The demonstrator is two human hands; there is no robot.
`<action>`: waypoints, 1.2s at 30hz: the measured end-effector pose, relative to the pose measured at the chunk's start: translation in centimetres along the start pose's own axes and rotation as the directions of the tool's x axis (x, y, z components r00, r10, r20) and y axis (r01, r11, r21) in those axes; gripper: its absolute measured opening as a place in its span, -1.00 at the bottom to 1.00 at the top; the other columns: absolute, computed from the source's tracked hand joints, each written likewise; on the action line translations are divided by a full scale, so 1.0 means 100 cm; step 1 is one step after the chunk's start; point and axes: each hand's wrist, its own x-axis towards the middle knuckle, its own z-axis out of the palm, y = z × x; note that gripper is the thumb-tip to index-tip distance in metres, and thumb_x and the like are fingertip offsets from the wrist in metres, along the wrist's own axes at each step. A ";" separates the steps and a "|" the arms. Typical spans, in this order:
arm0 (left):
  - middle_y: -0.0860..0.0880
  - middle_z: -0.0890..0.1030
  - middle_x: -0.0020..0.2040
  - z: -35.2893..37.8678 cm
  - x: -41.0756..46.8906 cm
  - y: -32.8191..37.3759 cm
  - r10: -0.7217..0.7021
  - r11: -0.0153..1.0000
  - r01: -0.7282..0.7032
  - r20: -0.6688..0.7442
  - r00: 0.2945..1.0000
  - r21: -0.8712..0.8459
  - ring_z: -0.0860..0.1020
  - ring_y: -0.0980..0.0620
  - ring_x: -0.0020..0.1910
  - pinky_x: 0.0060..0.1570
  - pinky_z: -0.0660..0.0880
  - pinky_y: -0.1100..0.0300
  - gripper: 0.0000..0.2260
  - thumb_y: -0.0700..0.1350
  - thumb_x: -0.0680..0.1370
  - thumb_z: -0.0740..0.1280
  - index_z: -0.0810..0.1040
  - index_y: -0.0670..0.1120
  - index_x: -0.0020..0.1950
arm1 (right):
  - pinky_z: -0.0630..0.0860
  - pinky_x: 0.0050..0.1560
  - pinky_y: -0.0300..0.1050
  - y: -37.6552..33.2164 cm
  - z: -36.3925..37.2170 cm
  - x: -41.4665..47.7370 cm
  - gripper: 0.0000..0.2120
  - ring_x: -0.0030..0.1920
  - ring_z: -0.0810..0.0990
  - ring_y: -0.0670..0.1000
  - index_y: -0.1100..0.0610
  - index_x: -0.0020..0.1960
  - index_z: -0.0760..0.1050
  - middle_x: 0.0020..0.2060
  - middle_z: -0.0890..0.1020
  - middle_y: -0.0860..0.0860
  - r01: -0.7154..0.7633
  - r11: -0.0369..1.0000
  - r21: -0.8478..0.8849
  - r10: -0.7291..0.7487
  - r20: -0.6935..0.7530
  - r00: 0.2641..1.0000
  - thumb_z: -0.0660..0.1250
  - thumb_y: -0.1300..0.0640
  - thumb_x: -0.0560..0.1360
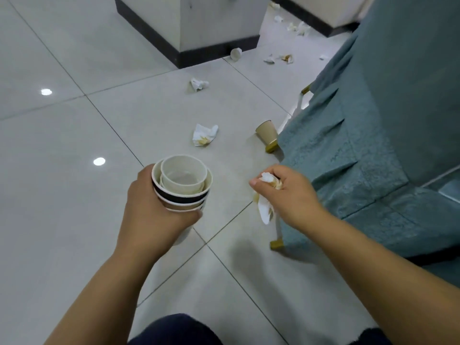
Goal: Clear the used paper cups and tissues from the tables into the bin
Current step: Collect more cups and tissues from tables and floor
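My left hand [149,215] grips a stack of nested paper cups [183,185], held upright over the tiled floor. My right hand [288,195] clutches stained white tissues [266,207] that hang below the fist. On the floor ahead lie a crumpled stained tissue [204,135], another tissue [198,83] farther off, a brown paper cup [267,132] on its side by the table drape, and a white cup [235,54] tipped over near a pillar base.
A table draped in teal cloth [373,135] with gold-tipped legs fills the right side. A square pillar [199,33] with a dark base stands ahead. More tissue scraps [286,58] lie scattered beyond it. No bin is in view.
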 end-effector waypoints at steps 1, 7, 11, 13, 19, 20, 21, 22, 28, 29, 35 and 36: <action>0.12 0.62 -0.07 -0.011 0.007 0.003 -0.003 1.000 0.003 -0.021 1.000 -0.003 0.59 0.23 -0.13 -0.22 0.49 0.25 -0.49 -0.11 0.18 0.60 0.53 0.06 0.07 | 0.44 -0.23 -0.16 -0.012 0.000 0.007 -0.80 -0.27 0.49 -0.09 0.07 -0.17 0.51 -0.32 0.55 -0.07 0.012 1.000 -0.021 -0.012 0.001 1.000 0.40 -0.04 0.46; 0.15 0.61 -0.02 -0.028 0.045 0.015 0.020 0.999 -0.022 -0.047 0.999 -0.034 0.57 0.29 -0.10 -0.22 0.42 0.35 -0.39 -0.14 0.16 0.63 0.49 0.10 0.14 | 0.51 -0.17 -0.09 -0.047 -0.001 0.050 -0.79 -0.22 0.52 -0.07 0.08 -0.08 0.50 -0.26 0.55 -0.07 0.072 0.989 -0.125 -0.069 0.033 0.997 0.39 -0.06 0.47; 0.13 0.62 0.00 -0.027 0.061 0.002 0.013 0.999 -0.014 -0.039 0.999 -0.035 0.58 0.25 -0.07 -0.18 0.44 0.31 -0.37 -0.14 0.16 0.63 0.49 0.08 0.15 | 0.46 -0.27 -0.15 -0.038 0.015 0.094 -0.77 -0.26 0.51 -0.07 0.06 -0.13 0.48 -0.28 0.54 -0.07 0.055 0.987 -0.153 -0.043 0.079 0.996 0.40 -0.09 0.46; 0.13 0.63 -0.01 -0.030 0.070 -0.008 -0.012 1.000 0.012 -0.046 0.999 -0.016 0.60 0.23 -0.08 -0.16 0.48 0.24 -0.38 -0.08 0.14 0.64 0.51 0.09 0.14 | 0.43 -0.32 -0.17 -0.032 0.032 0.121 -0.76 -0.27 0.51 -0.05 0.07 -0.14 0.48 -0.28 0.54 -0.05 0.021 0.992 -0.121 -0.009 0.098 0.995 0.40 -0.09 0.45; 0.13 0.63 -0.03 -0.032 0.133 -0.029 -0.073 0.995 0.080 -0.101 0.992 0.064 0.59 0.24 -0.08 -0.18 0.45 0.28 -0.39 -0.04 0.12 0.63 0.52 0.10 0.11 | 0.35 -0.36 -0.21 -0.029 0.088 0.217 -0.70 -0.28 0.50 -0.07 0.18 -0.08 0.47 -0.21 0.58 0.00 -0.038 0.999 0.005 0.036 0.220 0.975 0.38 -0.07 0.47; 0.12 0.62 -0.03 -0.030 0.149 -0.029 -0.089 0.991 0.098 -0.102 0.991 0.091 0.59 0.24 -0.08 -0.18 0.45 0.29 -0.39 -0.05 0.13 0.64 0.52 0.10 0.12 | 0.36 -0.35 -0.20 -0.029 0.094 0.234 -0.68 -0.26 0.51 -0.05 0.20 -0.05 0.47 -0.17 0.59 0.02 -0.050 0.999 0.012 0.045 0.238 0.970 0.38 -0.07 0.47; 0.11 0.62 -0.01 -0.028 0.167 -0.027 -0.108 0.986 0.118 -0.096 0.990 0.114 0.59 0.23 -0.08 -0.17 0.47 0.26 -0.39 -0.06 0.13 0.64 0.52 0.09 0.13 | 0.36 -0.35 -0.20 -0.029 0.097 0.249 -0.69 -0.25 0.52 -0.04 0.19 -0.04 0.47 -0.15 0.60 0.03 -0.060 0.998 0.005 0.057 0.251 0.966 0.38 -0.06 0.47; 0.09 0.62 0.00 -0.026 0.186 -0.024 -0.121 0.982 0.132 -0.087 0.989 0.132 0.59 0.20 -0.06 -0.15 0.49 0.22 -0.38 -0.06 0.13 0.64 0.52 0.08 0.14 | 0.37 -0.35 -0.19 -0.029 0.097 0.264 -0.71 -0.23 0.52 -0.04 0.17 -0.03 0.46 -0.14 0.59 0.02 -0.066 0.998 -0.008 0.066 0.268 0.961 0.37 -0.05 0.47; 0.13 0.62 -0.07 -0.023 0.298 0.025 -0.137 0.966 0.146 -0.058 0.989 0.214 0.58 0.23 -0.12 -0.21 0.46 0.28 -0.42 -0.15 0.15 0.62 0.51 0.09 0.10 | 0.54 -0.11 -0.07 -0.024 0.076 0.339 -0.80 -0.13 0.59 0.05 0.03 0.03 0.43 -0.07 0.61 0.03 -0.099 0.983 -0.153 0.151 0.375 0.915 0.38 0.00 0.48; 0.15 0.61 -0.08 -0.023 0.315 0.031 -0.130 0.965 0.138 -0.047 0.990 0.221 0.57 0.25 -0.13 -0.24 0.42 0.33 -0.42 -0.15 0.15 0.61 0.50 0.10 0.09 | 0.50 -0.10 -0.11 -0.022 0.074 0.350 -0.78 -0.09 0.57 0.03 0.03 0.08 0.43 -0.02 0.60 0.03 -0.093 0.978 -0.188 0.160 0.381 0.911 0.37 0.01 0.49; 0.16 0.49 0.13 -0.034 0.403 0.006 -0.069 0.931 0.041 0.066 0.995 0.362 0.47 0.12 0.13 -0.09 0.39 0.30 -0.26 -0.01 0.14 0.60 0.39 0.15 0.26 | 0.38 0.22 -0.06 0.010 0.125 0.401 -0.47 0.29 0.43 0.12 0.09 0.48 0.19 0.35 0.37 0.11 -0.099 0.928 -0.359 0.251 0.406 0.878 0.28 0.09 0.56; 0.16 0.48 0.14 -0.034 0.414 -0.008 -0.058 0.925 0.013 0.107 0.992 0.380 0.46 0.10 0.14 -0.06 0.42 0.23 -0.26 0.03 0.14 0.59 0.38 0.16 0.26 | 0.38 0.25 -0.03 0.021 0.144 0.408 -0.45 0.30 0.41 0.14 0.09 0.50 0.14 0.38 0.33 0.12 -0.090 0.917 -0.387 0.263 0.421 0.868 0.25 0.12 0.57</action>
